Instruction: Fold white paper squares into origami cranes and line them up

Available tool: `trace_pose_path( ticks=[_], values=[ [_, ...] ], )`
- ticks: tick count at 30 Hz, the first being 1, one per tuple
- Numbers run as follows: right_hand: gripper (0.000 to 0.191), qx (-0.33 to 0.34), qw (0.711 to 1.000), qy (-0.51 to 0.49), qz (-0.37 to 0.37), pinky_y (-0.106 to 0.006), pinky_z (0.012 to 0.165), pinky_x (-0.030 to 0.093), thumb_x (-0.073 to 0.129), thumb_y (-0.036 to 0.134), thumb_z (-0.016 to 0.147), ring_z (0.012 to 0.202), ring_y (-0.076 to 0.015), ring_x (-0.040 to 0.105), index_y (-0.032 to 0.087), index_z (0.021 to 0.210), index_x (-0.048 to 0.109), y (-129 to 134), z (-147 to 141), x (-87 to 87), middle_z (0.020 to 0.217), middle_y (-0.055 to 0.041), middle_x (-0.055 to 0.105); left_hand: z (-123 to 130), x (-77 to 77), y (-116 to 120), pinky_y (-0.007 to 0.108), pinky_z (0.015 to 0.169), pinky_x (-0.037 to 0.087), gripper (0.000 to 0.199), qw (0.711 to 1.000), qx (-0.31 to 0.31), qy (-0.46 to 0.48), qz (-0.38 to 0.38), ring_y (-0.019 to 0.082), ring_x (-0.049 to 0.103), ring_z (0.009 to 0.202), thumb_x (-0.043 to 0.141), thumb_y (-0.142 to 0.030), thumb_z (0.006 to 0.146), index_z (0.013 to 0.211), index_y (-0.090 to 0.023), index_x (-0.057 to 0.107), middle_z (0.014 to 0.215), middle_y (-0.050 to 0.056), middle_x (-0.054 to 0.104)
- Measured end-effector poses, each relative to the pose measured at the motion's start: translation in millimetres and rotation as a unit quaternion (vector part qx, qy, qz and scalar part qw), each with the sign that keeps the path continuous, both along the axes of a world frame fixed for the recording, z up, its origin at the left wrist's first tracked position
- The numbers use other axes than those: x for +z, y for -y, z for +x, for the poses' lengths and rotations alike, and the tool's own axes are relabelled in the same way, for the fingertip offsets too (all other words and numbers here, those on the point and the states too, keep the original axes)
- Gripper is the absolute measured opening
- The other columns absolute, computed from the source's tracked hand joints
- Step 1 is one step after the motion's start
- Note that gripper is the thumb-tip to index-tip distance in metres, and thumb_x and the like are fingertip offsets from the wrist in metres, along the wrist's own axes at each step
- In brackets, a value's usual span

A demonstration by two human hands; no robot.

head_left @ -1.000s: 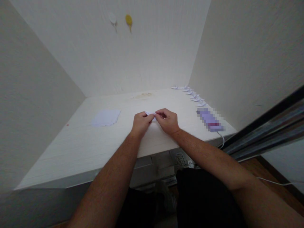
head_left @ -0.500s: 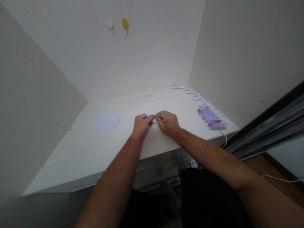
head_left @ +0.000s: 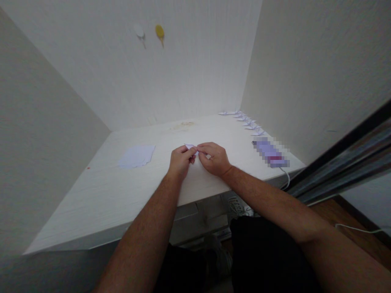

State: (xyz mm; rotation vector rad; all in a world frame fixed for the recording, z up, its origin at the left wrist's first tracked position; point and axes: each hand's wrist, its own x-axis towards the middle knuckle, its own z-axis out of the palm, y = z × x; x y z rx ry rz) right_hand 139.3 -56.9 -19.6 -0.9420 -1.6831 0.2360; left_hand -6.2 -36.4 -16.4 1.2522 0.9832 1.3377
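Between my two hands is a small piece of folded white paper (head_left: 189,146), its pointed tip showing above my left fingers. My left hand (head_left: 180,160) pinches it between thumb and fingers. From the other side my right hand (head_left: 215,158) grips the paper's right end with thumb and forefinger, the fingertips of both hands almost touching. Most of the paper is hidden by my fingers. Both hands are just above the white desk (head_left: 165,183), near its front middle.
Left of my hands lies a stack of white paper sheets (head_left: 137,156). Several folded paper figures (head_left: 251,125) line the back right edge. A blurred-out device (head_left: 270,152) with a white cable (head_left: 288,179) rests at the right. Walls enclose the desk; two hooks, one yellow (head_left: 159,31), hang behind.
More of the paper's pointed tip now shows above my left hand. My right fingertips have shifted slightly left along it. The whole view has moved a little.
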Motion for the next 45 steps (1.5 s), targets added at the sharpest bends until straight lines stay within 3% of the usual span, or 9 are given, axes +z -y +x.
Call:
trace_pose_path(
  ticks=[4,11,21,32,45],
  values=[
    [0.016,-0.004,0.989,-0.110,-0.100,-0.033,0.077,0.059,0.060,0.023,0.081,0.084,-0.0183,0.072,0.022,0.081,0.076,-3,-2,1.7,0.090,-0.0048,0.079,-2,-1.3,-1,0.024,0.048,0.037,0.024,1.000,0.004,-0.029,0.004,0.009,0.047,0.047,0.076,-0.036,0.069,0.066,-0.017,0.063,0.055,-0.002,0.057],
    [0.011,0.021,0.946,-0.226,-0.230,-0.030,0.069,0.056,0.072,0.029,0.071,0.065,-0.0143,0.066,0.019,0.076,0.072,-11,-3,0.7,0.071,-0.0011,0.073,0,0.8,-1,0.024,0.050,0.040,0.021,0.999,0.032,-0.043,-0.001,0.010,0.052,0.049,0.073,-0.034,0.071,0.066,-0.017,0.062,0.058,0.000,0.062],
    [0.009,0.018,0.945,-0.223,-0.239,-0.028,0.065,0.051,0.071,0.026,0.067,0.063,-0.0132,0.062,0.019,0.070,0.068,-8,-3,6.4,0.067,0.0000,0.070,0,3.0,4,0.026,0.057,0.047,0.023,0.999,0.000,-0.045,0.021,0.012,0.059,0.056,0.079,-0.029,0.065,0.078,-0.013,0.069,0.065,0.003,0.068],
    [0.014,0.054,0.930,-0.258,-0.255,-0.026,0.060,0.047,0.072,0.031,0.066,0.055,-0.0112,0.057,0.018,0.069,0.067,-9,-3,5.8,0.059,0.0022,0.065,3,1.7,3,0.026,0.057,0.049,0.022,1.000,0.002,-0.006,0.003,0.014,0.064,0.058,0.079,-0.025,0.062,0.075,-0.013,0.067,0.066,0.005,0.071],
    [0.008,0.030,0.950,-0.194,-0.243,-0.025,0.060,0.045,0.067,0.025,0.072,0.059,-0.0119,0.059,0.017,0.070,0.066,-6,-4,6.6,0.064,-0.0006,0.069,2,3.2,3,0.025,0.052,0.046,0.016,0.999,0.018,-0.033,0.003,0.012,0.060,0.051,0.075,-0.023,0.065,0.073,-0.012,0.066,0.062,0.004,0.070]
  ],
)
